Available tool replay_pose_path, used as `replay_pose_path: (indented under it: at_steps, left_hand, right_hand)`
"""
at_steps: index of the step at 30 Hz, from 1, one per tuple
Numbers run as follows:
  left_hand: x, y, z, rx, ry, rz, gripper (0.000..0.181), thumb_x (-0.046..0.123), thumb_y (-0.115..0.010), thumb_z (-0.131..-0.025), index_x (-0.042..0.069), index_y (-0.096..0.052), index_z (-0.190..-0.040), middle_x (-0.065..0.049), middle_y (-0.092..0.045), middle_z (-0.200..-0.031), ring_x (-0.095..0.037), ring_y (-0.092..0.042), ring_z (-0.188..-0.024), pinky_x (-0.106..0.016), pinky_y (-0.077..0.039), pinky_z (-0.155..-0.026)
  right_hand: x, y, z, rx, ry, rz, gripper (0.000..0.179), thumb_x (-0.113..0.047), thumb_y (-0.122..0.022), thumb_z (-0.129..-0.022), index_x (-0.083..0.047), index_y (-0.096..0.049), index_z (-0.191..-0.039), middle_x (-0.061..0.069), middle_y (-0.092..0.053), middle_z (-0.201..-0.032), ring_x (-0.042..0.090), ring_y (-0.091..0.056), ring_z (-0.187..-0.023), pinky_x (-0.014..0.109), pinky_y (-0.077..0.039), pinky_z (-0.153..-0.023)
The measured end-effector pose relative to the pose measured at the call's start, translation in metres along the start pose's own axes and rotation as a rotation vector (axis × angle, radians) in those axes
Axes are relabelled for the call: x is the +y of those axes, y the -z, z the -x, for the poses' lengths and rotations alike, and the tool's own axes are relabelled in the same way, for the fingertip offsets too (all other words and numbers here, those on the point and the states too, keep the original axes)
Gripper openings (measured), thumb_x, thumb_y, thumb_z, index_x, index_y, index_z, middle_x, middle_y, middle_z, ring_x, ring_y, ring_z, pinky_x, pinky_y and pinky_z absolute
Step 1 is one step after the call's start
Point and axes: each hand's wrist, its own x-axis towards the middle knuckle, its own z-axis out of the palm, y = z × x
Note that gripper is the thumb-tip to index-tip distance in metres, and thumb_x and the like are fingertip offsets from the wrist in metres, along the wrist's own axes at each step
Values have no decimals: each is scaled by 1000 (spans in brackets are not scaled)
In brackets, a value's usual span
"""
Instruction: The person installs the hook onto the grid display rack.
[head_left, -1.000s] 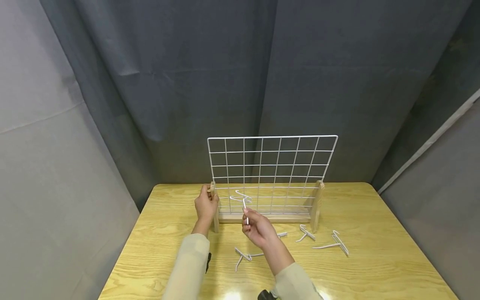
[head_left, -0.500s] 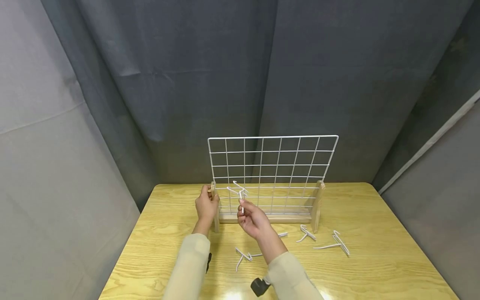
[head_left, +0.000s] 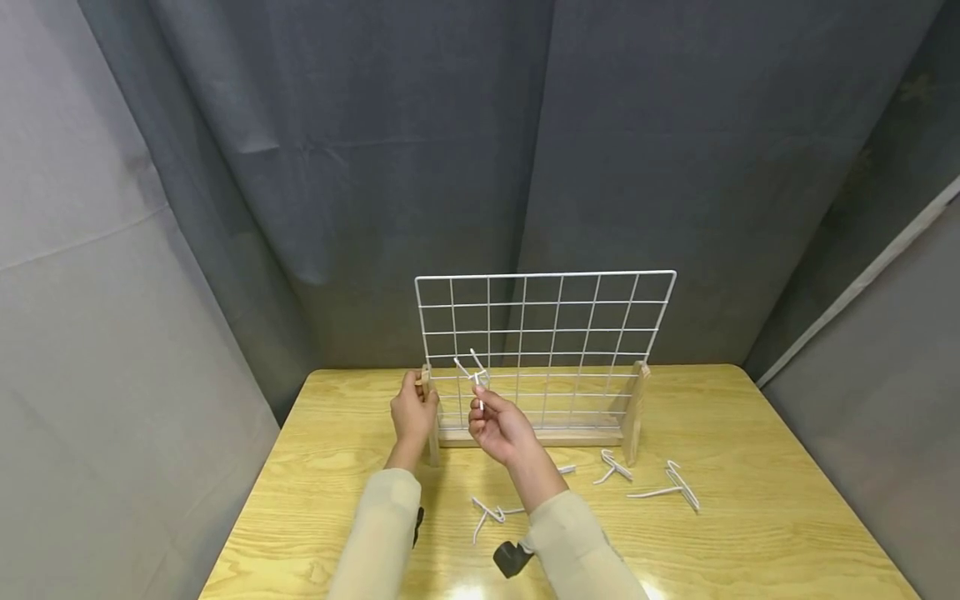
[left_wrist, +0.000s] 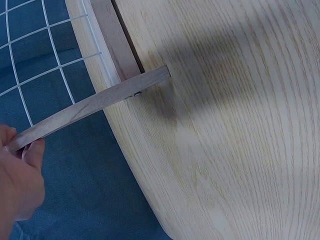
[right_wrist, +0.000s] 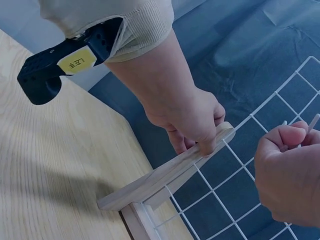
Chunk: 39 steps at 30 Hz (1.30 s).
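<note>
A white wire grid panel [head_left: 545, 273] stands upright in a wooden base. My left hand [head_left: 410, 412] grips the top of the left wooden upright [left_wrist: 100, 100], thumb and fingers on either side of it in the left wrist view. With my right hand [head_left: 506, 429] I pinch the stem of a white wire hook [head_left: 477, 379]. Its two prongs point up and away, overlapping the lower left part of the grid in the head view. In the right wrist view, my fingers hide most of this hook.
Several more white hooks lie on the wooden table in front of the stand, among them a hook [head_left: 487, 515] at the front, a hook [head_left: 614, 468] near the right upright [head_left: 634, 408] and a hook [head_left: 678, 486] farther right. A dark curtain [head_left: 420, 208] hangs behind.
My right hand has moved up and slightly left with the hook, towards the left part of the grid; the hook's prongs have tilted upward. The left hand keeps its grip on the upright.
</note>
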Motion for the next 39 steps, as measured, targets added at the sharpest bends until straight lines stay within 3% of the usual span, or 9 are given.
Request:
replay_pose_path:
  at_steps: [8, 18, 25, 31, 39]
  left_hand:
    - [-3, -1, 0, -21, 33, 8, 30, -3, -68, -74, 4, -59, -101, -12, -68, -80, -28, -66, -72, -44, -52, -66]
    - [-1, 1, -4, -20, 13, -1, 28, -2, -67, -75, 5, -58, -101, -11, -68, -81, -27, -66, -73, -43, -52, -67]
    - [-3, 0, 0, -31, 43, 9, 29, -2, -68, -74, 5, -59, -101, -12, -68, -83, -27, -66, -74, -43, -52, -68]
    - [-6, -3, 0, -34, 41, 7, 30, -1, -68, -74, 6, -58, -101, -11, -69, -83, -25, -67, -74, -42, -52, -68]
    - [-5, 0, 0, -33, 23, 7, 29, -2, -68, -74, 5, -58, -101, -12, -68, -81, -27, -66, -73, -43, -52, -67]
  right_hand:
    - [0, -5, -5, 16, 16, -44, 14, -7, -45, -96, -5, -54, -85, 0, -50, -66, 6, -44, -55, 11, -31, -50]
    - [2, -13, -14, 22, 23, -125, 11, -6, -46, -95, -5, -51, -85, 1, -49, -67, 6, -44, -54, 12, -33, -50]
    - [11, -6, -17, 62, 16, -120, 6, -5, -45, -96, -4, -49, -91, 2, -49, -67, 6, -43, -55, 11, -33, -50]
    - [18, 3, -21, 68, 34, -65, 7, -8, -45, -97, -4, -48, -93, 0, -47, -68, 5, -41, -56, 11, -31, -50]
    - [24, 8, -24, 65, 50, -102, 8, -9, -46, -97, -3, -51, -97, 1, -46, -72, 6, -42, -58, 11, -32, -51]
